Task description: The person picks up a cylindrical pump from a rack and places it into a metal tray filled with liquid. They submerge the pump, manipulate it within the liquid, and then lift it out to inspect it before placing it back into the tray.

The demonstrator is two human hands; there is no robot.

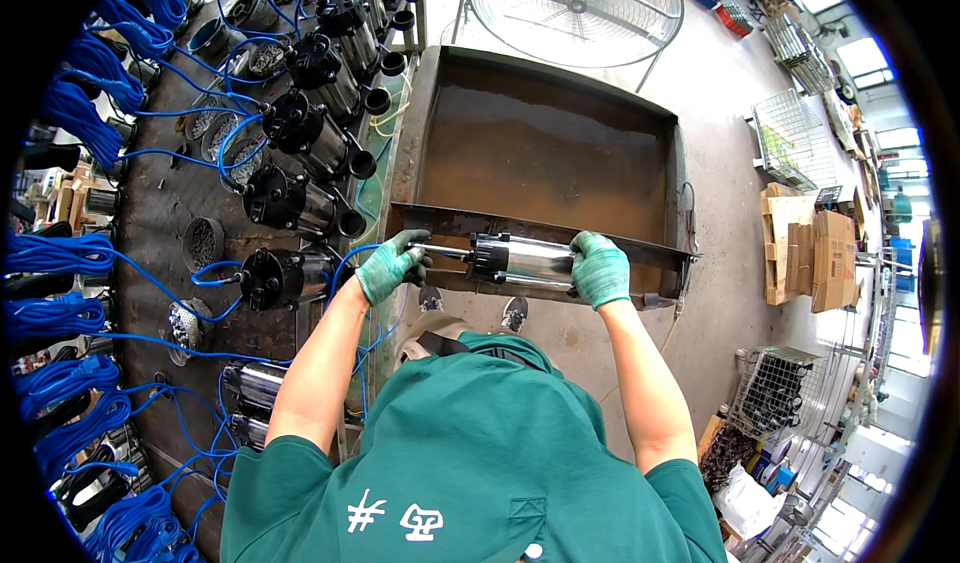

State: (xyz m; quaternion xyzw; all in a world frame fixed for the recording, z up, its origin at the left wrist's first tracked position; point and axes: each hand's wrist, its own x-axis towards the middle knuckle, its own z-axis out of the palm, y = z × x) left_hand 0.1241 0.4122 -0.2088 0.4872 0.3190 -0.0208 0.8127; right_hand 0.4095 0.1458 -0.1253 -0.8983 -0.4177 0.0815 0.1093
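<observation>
Head view: 1 steel cylinder (525,260) above the near edge of a tank (412,138) containing brown liquid (545,158); left hand (391,267) fingers grip a rod (447,252), right hand (601,269) fingers the cylinder's right end.

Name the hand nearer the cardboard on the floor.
Right. The right hand, at the right end of the metal cylinder, is left of the cardboard; the left hand, on the rod, is farther left.

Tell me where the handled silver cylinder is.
In the head view, the silver cylinder is near the centre, between the left hand and the right hand, by the near side of the metal tank.
</observation>
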